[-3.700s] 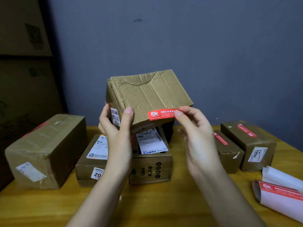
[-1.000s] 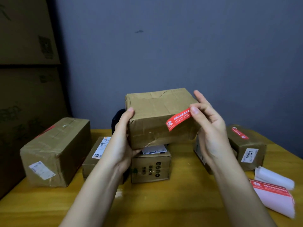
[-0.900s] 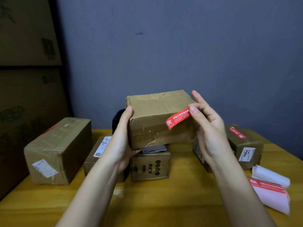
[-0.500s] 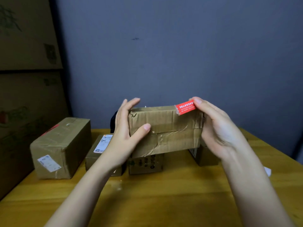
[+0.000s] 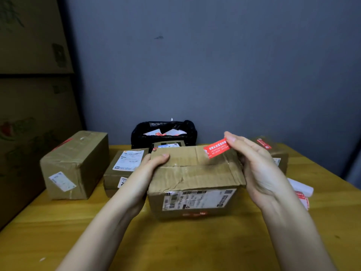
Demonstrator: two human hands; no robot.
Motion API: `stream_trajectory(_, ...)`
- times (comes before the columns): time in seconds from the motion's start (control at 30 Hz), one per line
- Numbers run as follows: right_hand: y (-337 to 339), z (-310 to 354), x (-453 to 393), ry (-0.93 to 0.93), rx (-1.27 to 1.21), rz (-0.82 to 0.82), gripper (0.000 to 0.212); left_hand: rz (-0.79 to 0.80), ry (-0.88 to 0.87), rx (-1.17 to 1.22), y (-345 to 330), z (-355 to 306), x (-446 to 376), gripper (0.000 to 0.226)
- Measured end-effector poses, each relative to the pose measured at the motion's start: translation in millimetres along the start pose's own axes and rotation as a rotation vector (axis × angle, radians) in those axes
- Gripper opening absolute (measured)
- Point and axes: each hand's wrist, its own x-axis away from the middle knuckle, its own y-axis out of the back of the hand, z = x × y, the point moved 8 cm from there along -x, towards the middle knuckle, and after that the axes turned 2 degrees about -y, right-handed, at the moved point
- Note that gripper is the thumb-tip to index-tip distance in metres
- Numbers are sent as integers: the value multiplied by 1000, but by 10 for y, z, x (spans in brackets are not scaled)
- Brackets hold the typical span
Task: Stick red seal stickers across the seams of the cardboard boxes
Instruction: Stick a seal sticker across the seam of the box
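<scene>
Red and printed in white, the seal sticker (image 5: 216, 148) is pinched at its right end by the right hand (image 5: 259, 169), whose fingers (image 5: 231, 138) hold it tilted over the far right part of the cardboard box's (image 5: 193, 178) top; whether its lower end touches the cardboard, I cannot tell. That box sits on the wooden surface (image 5: 175, 241), around the middle, label side toward the person, its taped seam (image 5: 195, 166) running across the top. The left hand (image 5: 144, 177) grips the box's left end, thumb curled onto the top. The step looks like placing the sticker: next it needs to be laid across the seam and pressed flat while the box is held steady. Other boxes stand toward the far left edge (image 5: 76, 165) and far right edge (image 5: 273, 151), the right one already wearing red seals, with a black bag (image 5: 164, 132) at the far edge.
</scene>
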Motion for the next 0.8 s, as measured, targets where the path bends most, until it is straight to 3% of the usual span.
stream_trajectory(0.13,-4,-198,39,-62,-66,-35,27,27,93,54,12,239,58,14)
stream_trajectory(0.37,72,-436,16,-98,-72,-112,19,15,209,39,70,567,-8,34)
stream_trajectory(0.5,127,-518,-21,-97,-70,-160,12,-9,171,17,105,601,-73,28)
stream_trajectory(0.6,143,-486,-31,-67,-5,-152,12,-102,-45,-260,191,426,-92,18)
stream_trajectory(0.7,163,-411,-25,21,113,-137,9,-206,-441,-560,242,81,43,16)
stream_trajectory(0.8,137,-299,-21,137,220,-119,5,-213,-684,-664,140,-213,231,11)
